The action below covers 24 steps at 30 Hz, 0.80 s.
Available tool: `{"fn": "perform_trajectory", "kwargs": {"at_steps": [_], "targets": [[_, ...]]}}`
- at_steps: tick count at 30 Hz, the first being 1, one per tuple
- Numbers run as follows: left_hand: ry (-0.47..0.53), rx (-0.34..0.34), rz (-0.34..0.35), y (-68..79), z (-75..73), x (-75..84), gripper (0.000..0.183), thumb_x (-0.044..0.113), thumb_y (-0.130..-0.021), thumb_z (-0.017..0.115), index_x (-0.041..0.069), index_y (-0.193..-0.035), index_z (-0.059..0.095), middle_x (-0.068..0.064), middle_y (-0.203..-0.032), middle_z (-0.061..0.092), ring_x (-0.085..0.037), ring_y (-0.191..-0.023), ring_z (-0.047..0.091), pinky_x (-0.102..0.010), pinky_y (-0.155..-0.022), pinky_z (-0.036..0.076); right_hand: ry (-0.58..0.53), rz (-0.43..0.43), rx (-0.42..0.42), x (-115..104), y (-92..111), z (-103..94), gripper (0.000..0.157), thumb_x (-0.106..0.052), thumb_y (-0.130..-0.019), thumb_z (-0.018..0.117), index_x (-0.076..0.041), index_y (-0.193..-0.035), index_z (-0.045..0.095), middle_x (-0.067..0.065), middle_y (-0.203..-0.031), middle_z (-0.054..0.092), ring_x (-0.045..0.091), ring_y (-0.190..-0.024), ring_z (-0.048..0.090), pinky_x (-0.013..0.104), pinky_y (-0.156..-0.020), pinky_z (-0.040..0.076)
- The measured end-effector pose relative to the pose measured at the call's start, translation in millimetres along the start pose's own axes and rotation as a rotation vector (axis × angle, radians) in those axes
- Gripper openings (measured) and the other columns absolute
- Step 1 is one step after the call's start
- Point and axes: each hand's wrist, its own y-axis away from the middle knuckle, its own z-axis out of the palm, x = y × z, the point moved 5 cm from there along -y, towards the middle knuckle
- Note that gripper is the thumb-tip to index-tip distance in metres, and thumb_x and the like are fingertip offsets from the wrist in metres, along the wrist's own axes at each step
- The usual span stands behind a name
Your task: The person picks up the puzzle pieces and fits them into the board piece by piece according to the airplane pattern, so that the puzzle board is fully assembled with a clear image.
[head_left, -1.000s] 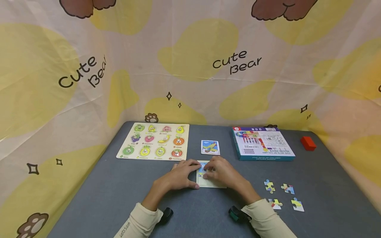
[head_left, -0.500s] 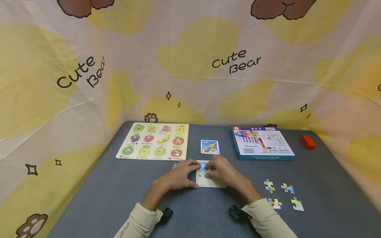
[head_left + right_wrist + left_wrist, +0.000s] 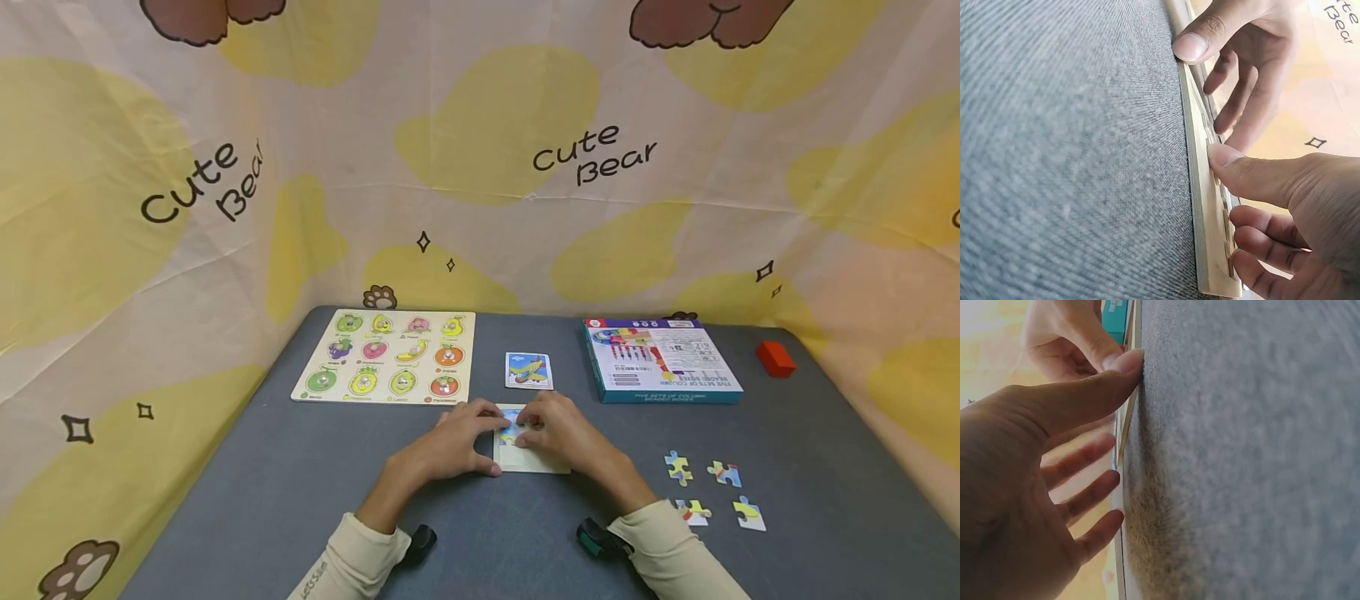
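Observation:
A small jigsaw puzzle tray [image 3: 536, 459] lies on the grey table before me, blue puzzle pieces [image 3: 509, 433] in its upper left part. My left hand [image 3: 452, 442] rests at its left side, thumb at the near corner, index fingertip over the blue pieces, other fingers loosely extended. My right hand [image 3: 562, 429] reaches over the tray from the right. Its thumb [image 3: 1225, 156] and curled fingers pinch at a piece lying in the tray, largely covered by the hand in the head view. Several loose puzzle pieces [image 3: 678, 468] lie to the right.
Just beyond the tray is an airplane picture card [image 3: 528, 371]. A fruit picture board [image 3: 390, 357] lies at the back left. A flat teal-edged box [image 3: 663, 362] and a red block [image 3: 776, 360] are at the back right. A patterned curtain [image 3: 480, 167] encloses the table.
My right fingers have shifted very slightly over the tray, and the left index fingertip has edged a little right. The loose pieces, card, board and box stay put.

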Motion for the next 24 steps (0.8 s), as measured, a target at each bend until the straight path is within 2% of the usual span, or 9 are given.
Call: {"fn": "perform_trajectory", "kwargs": {"at_steps": [4, 7, 18, 24], "targets": [[-0.026, -0.004, 0.054, -1.8, 1.1, 3.4, 0.056, 0.028, -0.087, 0.089, 0.019, -0.14, 0.071, 0.0, -0.136, 0.059, -0.022, -0.127, 0.053, -0.047, -0.096, 0.039, -0.001, -0.001, 0.006, 1.0, 0.2, -0.1, 0.018, -0.015, -0.086, 0.088, -0.007, -0.1, 0.081, 0.0, -0.088, 0.068, 0.012, -0.084, 0.057, 0.033, -0.078, 0.048], [-0.033, -0.013, 0.057, -1.9, 1.4, 4.6, 0.053, 0.028, -0.088, 0.088, 0.022, -0.138, 0.073, 0.002, -0.133, 0.06, -0.021, -0.122, 0.053, -0.044, -0.093, 0.038, -0.009, 0.01, 0.007, 1.7, 0.6, -0.2, 0.018, -0.016, -0.086, 0.088, -0.007, -0.099, 0.081, 0.0, -0.088, 0.067, 0.012, -0.084, 0.057, 0.032, -0.077, 0.048], [-0.034, -0.018, 0.027, -1.1, -0.2, 4.3, 0.053, 0.029, -0.088, 0.088, 0.022, -0.139, 0.072, 0.001, -0.134, 0.061, -0.025, -0.126, 0.053, -0.052, -0.098, 0.038, -0.019, -0.003, -0.019, -0.3, 2.2, -2.9, 0.022, -0.019, -0.087, 0.088, -0.007, -0.104, 0.081, 0.001, -0.091, 0.067, 0.013, -0.086, 0.057, 0.033, -0.079, 0.048], [-0.009, -0.018, 0.021, -2.1, -0.2, 3.6, 0.054, 0.027, -0.088, 0.088, 0.019, -0.139, 0.072, 0.001, -0.136, 0.06, -0.025, -0.127, 0.053, -0.053, -0.1, 0.037, -0.065, -0.028, -0.009, 2.2, 12.4, -11.7, 0.024, -0.021, -0.091, 0.085, -0.007, -0.11, 0.08, 0.001, -0.097, 0.07, 0.016, -0.091, 0.06, 0.033, -0.081, 0.05]]}}
